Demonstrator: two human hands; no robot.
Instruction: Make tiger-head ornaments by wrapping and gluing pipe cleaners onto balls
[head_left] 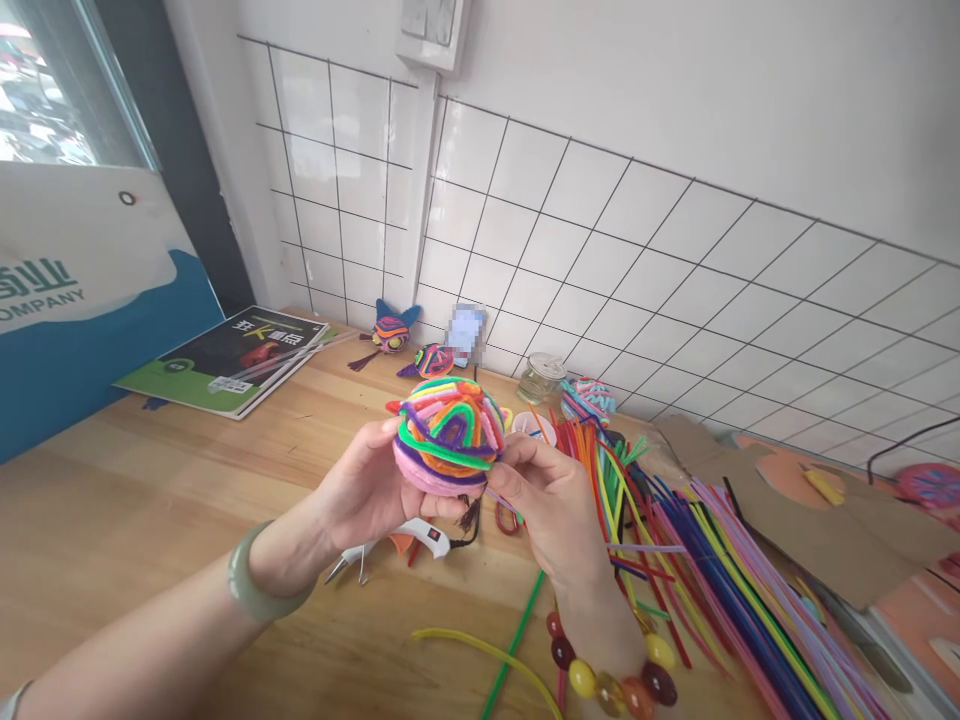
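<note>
A round ball (450, 435) covered in rows of colourful pipe cleaners, green, purple, orange and pink, is held up above the table. My left hand (367, 480) cups it from the left and below, thumb on its side. At its lower right edge, my right hand (544, 490) pinches thumb against fingers. A thin lilac pipe cleaner (645, 547) seems to run from this pinch behind the hand and out to the right. Just below the ball hangs a dark tassel (470, 513). The fingertips of my right hand partly hide the ball's edge.
A white hot glue gun (427, 537) lies under my hands. Bundled pipe cleaners (750, 600) spread at right beside brown cardboard (795, 530). Behind are finished figures (391, 328), a phone (466, 333) and a glass jar (541, 378). A book (232, 360) lies at left.
</note>
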